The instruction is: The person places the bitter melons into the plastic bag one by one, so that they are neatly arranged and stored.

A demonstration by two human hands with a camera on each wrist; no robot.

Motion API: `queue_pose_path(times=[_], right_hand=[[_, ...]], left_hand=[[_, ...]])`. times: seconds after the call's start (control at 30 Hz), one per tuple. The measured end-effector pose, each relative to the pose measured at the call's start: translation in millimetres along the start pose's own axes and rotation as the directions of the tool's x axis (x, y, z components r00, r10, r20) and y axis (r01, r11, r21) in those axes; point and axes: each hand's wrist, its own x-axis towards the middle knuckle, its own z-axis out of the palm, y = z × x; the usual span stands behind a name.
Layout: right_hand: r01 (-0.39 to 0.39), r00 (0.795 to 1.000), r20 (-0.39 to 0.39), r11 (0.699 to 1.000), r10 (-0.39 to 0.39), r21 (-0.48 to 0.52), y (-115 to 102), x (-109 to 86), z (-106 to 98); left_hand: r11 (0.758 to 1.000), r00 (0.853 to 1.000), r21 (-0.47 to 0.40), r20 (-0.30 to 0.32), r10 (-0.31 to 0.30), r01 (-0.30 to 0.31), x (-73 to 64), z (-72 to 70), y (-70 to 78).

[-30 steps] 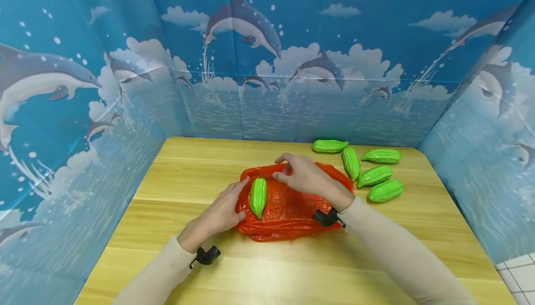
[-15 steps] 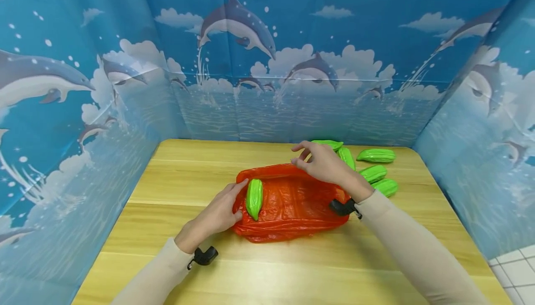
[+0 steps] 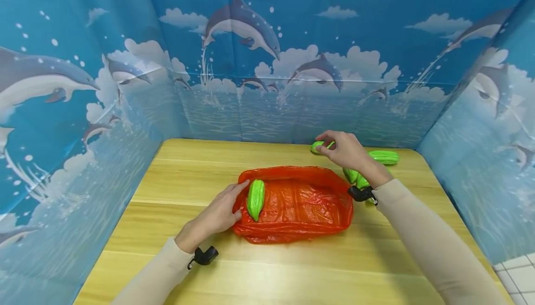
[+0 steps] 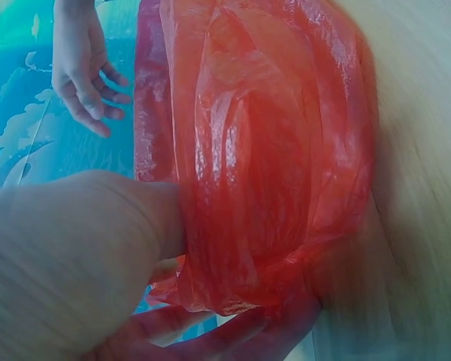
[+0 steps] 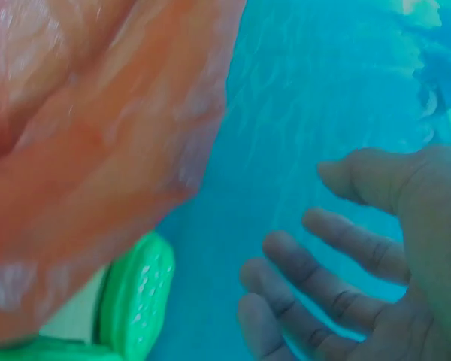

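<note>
An orange-red plastic bag (image 3: 292,228) lies with its mouth spread wide. One green, ridged bitter melon (image 3: 256,199) is inside its left end. My left hand (image 3: 213,212) holds that end, its thumb and fingers on either side of the film; the left wrist view shows the fingers partly behind the bag (image 4: 255,150). Beyond the bag, my right hand (image 3: 349,152) hovers by a bitter melon (image 3: 316,147) near the back edge, partly hiding it. In the right wrist view this hand (image 5: 361,278) has spread, relaxed fingers with nothing between them; a bitter melon (image 5: 139,301) appears beside the bag.
Behind my right hand and wrist are more bitter melons, including one at the back right (image 3: 384,157) and one partly covered (image 3: 351,175). The wooden table (image 3: 267,272) is enclosed by a dolphin-print curtain (image 3: 267,114) at the back and sides.
My right hand has moved from above the bag toward the back right, to the bitter melon near the table's back edge. My left hand and the bitter melon in the bag have stayed put.
</note>
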Motion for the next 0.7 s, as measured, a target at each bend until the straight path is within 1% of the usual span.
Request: queue_pose_path(times=[0.13, 0.33, 0.53, 0.7], right_hand=[[-0.004, 1.0, 0.02, 1.0, 0.004, -0.017, 13.7, 5.3, -1.1], [-0.001, 0.998, 0.061, 1.0, 0.002, -0.014, 32.9, 11.7, -1.7], [0.023, 0.996, 0.082, 0.998, -0.018, -0.061, 50.7, 19.4, -1.5], [0.015, 0.995, 0.101, 0.996, -0.007, -0.085, 62.0, 26.9, 0.6]], left_hand=[[1.0, 1.0, 0.003, -0.002, 0.007, -0.007, 0.0, 0.2, -1.4], [1.0, 1.0, 0.003, 0.002, 0.009, -0.009, -0.3, -0.5, -1.8], [1.0, 1.0, -0.002, -0.001, 0.002, -0.002, -1.9, -0.8, -4.1], [1.0, 1.0, 0.002, -0.002, 0.001, -0.001, -1.9, -2.0, -5.5]])
